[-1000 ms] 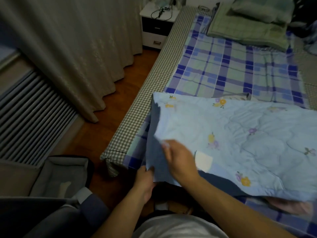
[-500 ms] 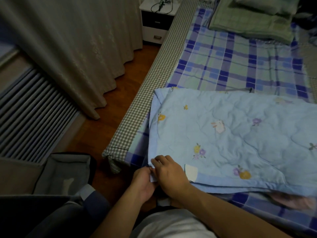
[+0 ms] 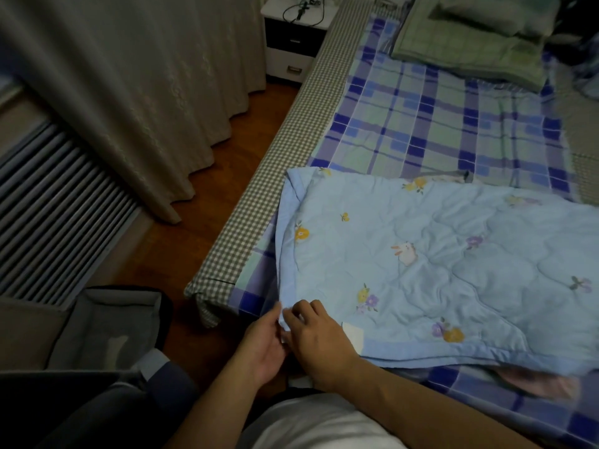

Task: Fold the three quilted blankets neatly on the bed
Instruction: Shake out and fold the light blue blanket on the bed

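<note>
A light blue quilted blanket (image 3: 437, 264) with small flower and rabbit prints lies folded flat across the near part of the bed. Both hands meet at its near left corner. My left hand (image 3: 264, 346) pinches the corner from below and the left. My right hand (image 3: 316, 338) presses on top of the same corner with its fingers curled on the fabric. A blue and green plaid blanket (image 3: 431, 124) lies spread beneath it across the bed. A folded green blanket (image 3: 470, 50) rests at the far end.
The bed's checked edge (image 3: 259, 202) runs along a wooden floor strip (image 3: 207, 202) beside a beige curtain (image 3: 129, 92). A white nightstand (image 3: 291, 37) stands at the head end. A grey open case (image 3: 110, 328) sits on the floor at lower left, near a radiator (image 3: 55, 209).
The raised left flap of the light blue blanket has been laid down flat. Both hands dropped to the near left corner and stay there.
</note>
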